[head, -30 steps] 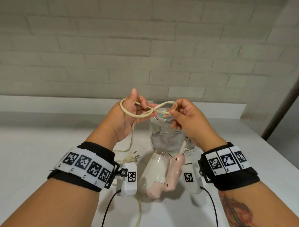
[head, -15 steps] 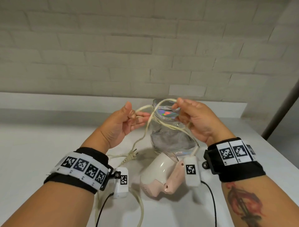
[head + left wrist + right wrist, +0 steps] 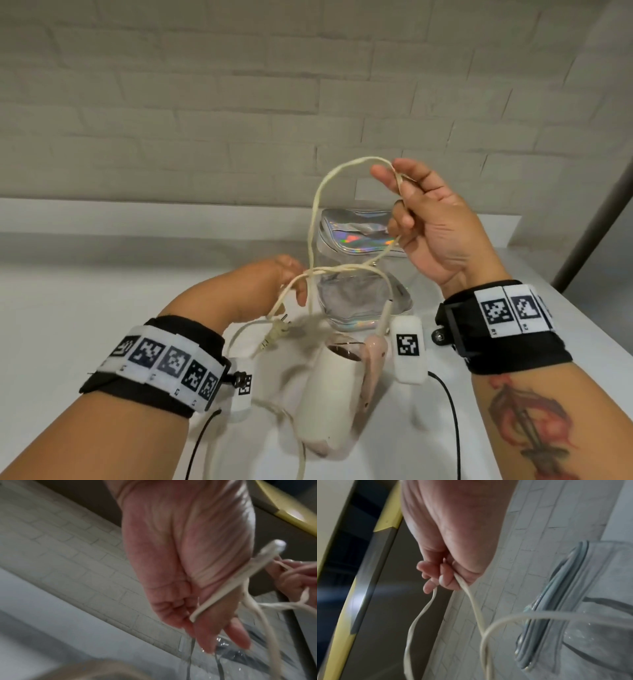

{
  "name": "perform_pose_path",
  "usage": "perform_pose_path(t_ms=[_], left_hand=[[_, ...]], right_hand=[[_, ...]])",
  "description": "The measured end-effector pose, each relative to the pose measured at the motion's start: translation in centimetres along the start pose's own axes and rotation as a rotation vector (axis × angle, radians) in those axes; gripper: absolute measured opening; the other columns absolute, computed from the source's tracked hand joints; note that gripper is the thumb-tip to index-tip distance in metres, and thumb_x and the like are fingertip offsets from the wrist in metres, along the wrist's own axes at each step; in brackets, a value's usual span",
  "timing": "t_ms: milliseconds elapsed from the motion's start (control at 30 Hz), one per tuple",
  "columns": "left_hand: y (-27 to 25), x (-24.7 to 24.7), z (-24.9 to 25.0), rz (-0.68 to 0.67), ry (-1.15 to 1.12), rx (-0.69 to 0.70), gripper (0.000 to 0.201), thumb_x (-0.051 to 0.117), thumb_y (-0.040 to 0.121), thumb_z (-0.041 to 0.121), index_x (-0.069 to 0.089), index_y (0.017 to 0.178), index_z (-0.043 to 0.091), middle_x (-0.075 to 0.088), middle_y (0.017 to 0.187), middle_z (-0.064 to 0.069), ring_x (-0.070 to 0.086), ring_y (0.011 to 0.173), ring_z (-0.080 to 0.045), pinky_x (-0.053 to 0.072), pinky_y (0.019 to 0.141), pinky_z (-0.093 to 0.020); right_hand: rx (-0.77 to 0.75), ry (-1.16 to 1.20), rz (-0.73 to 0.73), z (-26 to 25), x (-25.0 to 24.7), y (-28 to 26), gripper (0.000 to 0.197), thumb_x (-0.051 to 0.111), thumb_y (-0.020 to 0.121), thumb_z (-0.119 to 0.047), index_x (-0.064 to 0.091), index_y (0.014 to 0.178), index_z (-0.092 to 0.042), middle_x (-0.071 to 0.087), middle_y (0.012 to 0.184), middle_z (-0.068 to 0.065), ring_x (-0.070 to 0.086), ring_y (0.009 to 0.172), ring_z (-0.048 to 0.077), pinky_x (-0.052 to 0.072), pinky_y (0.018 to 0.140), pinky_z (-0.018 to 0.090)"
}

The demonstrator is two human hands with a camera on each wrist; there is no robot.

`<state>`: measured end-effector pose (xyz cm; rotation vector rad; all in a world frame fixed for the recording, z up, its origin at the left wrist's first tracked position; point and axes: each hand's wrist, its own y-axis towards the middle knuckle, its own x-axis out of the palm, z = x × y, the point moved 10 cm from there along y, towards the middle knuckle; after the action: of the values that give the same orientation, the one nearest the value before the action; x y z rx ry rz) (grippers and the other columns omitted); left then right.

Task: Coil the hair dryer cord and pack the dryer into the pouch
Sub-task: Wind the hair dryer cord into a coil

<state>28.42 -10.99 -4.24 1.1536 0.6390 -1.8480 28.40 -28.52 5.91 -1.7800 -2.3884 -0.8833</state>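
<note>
A cream and pink hair dryer (image 3: 329, 394) lies on the white table (image 3: 102, 308) between my forearms. Its cream cord (image 3: 313, 222) rises in loose loops to my right hand (image 3: 404, 202), which is raised and grips several strands; the right wrist view shows the fingers (image 3: 440, 577) curled round the cord (image 3: 476, 605). My left hand (image 3: 291, 277) is lower and blurred, with its fingers (image 3: 197, 615) closed on one strand (image 3: 223, 588). The plug (image 3: 274, 337) dangles below it. A clear pouch (image 3: 356, 236) with holographic trim stands behind the dryer.
A pale brick wall with a low ledge runs behind the table. Black cables (image 3: 448, 411) trail from the wrist cameras near the dryer. The table's right edge drops off beyond my right wrist. A dark post leans at the far right.
My right hand has lifted the cord loops up and to the right. My left hand has dropped lower and away, drawing a strand out, so the hands are now apart.
</note>
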Motion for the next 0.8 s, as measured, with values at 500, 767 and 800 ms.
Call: perform_pose_path(t_ms=[500, 767, 800], left_hand=[[0.0, -4.6, 5.4, 0.328, -0.864, 0.257, 0.014, 0.053, 0.092, 0.013, 0.064, 0.087, 0.007, 0.070, 0.070, -0.004, 0.067, 0.079, -0.022, 0.050, 0.077, -0.024], [0.4, -4.5, 4.9, 0.279, -0.500, 0.071, 0.021, 0.058, 0.092, 0.020, 0.071, 0.081, 0.008, 0.051, 0.041, 0.007, 0.048, 0.043, -0.008, 0.041, 0.050, -0.018], [0.6, -4.2, 5.4, 0.263, -0.460, 0.066, 0.021, 0.059, 0.092, 0.019, 0.070, 0.079, 0.007, 0.050, 0.040, 0.008, 0.047, 0.041, -0.007, 0.042, 0.048, -0.016]], right_hand=[[0.042, -0.024, -0.020, 2.1, 0.7, -0.2, 0.040, 0.039, 0.093, 0.003, 0.063, 0.120, -0.017, 0.071, 0.107, 0.001, 0.045, 0.049, 0.004, 0.044, 0.054, 0.014], [0.095, -1.163, -0.247, 2.1, 2.7, -1.5, 0.054, 0.068, 0.075, -0.024, 0.053, 0.126, -0.031, 0.062, 0.112, 0.001, 0.060, 0.084, 0.011, 0.049, 0.081, 0.028], [0.031, -1.432, -0.300, 1.9, 3.6, -1.7, 0.049, 0.068, 0.075, -0.035, 0.057, 0.123, -0.035, 0.059, 0.118, -0.002, 0.058, 0.096, 0.012, 0.046, 0.089, 0.029]])
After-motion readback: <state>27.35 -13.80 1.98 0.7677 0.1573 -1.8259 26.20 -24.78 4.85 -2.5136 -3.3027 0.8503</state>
